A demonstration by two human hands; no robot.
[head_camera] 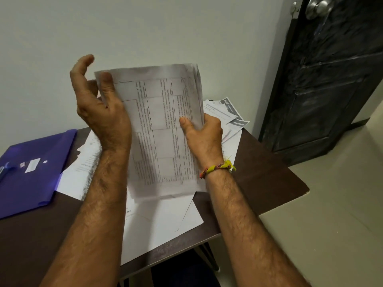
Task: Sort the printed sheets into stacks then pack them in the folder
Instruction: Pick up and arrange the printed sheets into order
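Holding a thin bundle of printed sheets [163,129] upright above the surface [269,172]: your right hand [202,134] pinches its right edge, your left hand [99,104] thumbs the top-left corner. Light, floppy, slippery paper, so grip the edges. Sheets are grey tables, slightly curled. Purple folder [31,172] lies left of them.

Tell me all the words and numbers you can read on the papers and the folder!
"3667": white digits, seemingly, on the dark band of a sheet at the table's far right.
Held sheets, gripped by the left hand and right hand: a table of print, too blurred to read.
Purple folder: a white label, too small to read.
Sheets lying on the table: faint print, unreadable.
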